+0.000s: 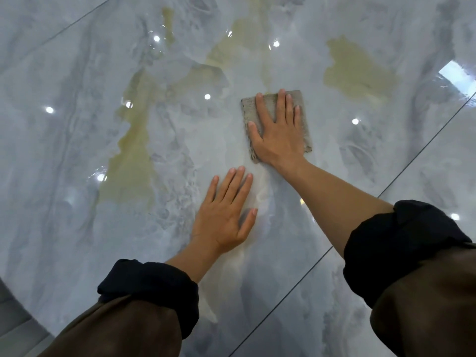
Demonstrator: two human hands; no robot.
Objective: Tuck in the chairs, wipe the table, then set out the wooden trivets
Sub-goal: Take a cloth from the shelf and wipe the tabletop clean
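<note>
Head view first: where did your cloth [305,130] lie?
— On the table [77,124], flat under your right hand [279,130]. Your fingers were straight and pressed it down; they gripped nothing. Its long side pointed away from you.
— And your left hand [226,212]?
— Flat on the table, nearer to you, holding nothing.
— Which way next?
— I think forward and right: a yellowish patch [358,70] lay beyond the cloth there, nearer to your right hand. Stain or stone pattern, I could not tell.
</note>
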